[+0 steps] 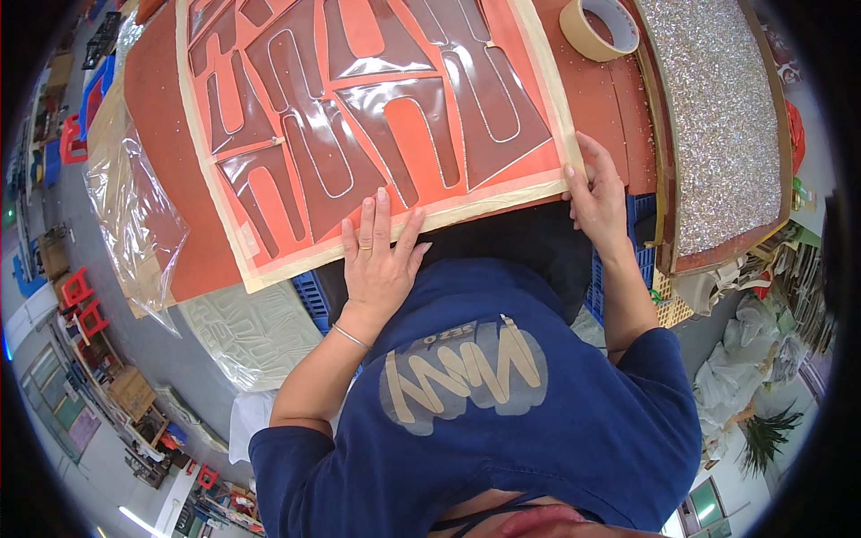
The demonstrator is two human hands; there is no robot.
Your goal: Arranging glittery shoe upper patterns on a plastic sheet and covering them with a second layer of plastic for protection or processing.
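Note:
A large orange-red sheet point(395, 184) lies on the table in front of me, edged with cream tape. Dark glossy film panels point(323, 161) with long rounded cutouts cover it, several of them outlined by a pale dotted line. My left hand point(381, 260) rests on its near taped edge, fingers stretched out flat, a ring on one finger and a bracelet at the wrist. At the near right corner, my right hand point(599, 202) pinches the taped border, thumb on top; its other fingers wrap the side edge, partly hidden.
A roll of tan tape point(603, 29) sits beyond the right corner on the reddish-brown tabletop point(596, 108). To the right stands a tray of silvery glitter point(726, 125). Clear plastic film point(134, 206) hangs at the left edge. Blue crates point(641, 233) show below the table.

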